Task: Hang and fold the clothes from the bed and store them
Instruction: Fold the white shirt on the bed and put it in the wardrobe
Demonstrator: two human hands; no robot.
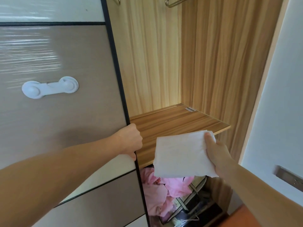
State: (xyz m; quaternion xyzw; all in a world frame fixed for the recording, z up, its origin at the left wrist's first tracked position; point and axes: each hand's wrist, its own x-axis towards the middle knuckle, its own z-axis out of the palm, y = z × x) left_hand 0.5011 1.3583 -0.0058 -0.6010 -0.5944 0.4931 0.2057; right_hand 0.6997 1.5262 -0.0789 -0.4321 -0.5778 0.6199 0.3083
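Observation:
A folded white garment (178, 157) is held in front of the open wardrobe, just before the front edge of a bare wooden shelf (172, 122). My right hand (216, 154) grips its right side, thumb on top. My left hand (131, 141) curls round the dark edge of the sliding wardrobe door (65, 112), at shelf height. The bed is out of view.
Metal hangers (173, 1) hang at the top of the wardrobe. Under the shelf lie pink clothes (157, 194) and dark bags. A white child lock (49, 88) sits on the door. A white wall with a socket (288, 176) stands to the right.

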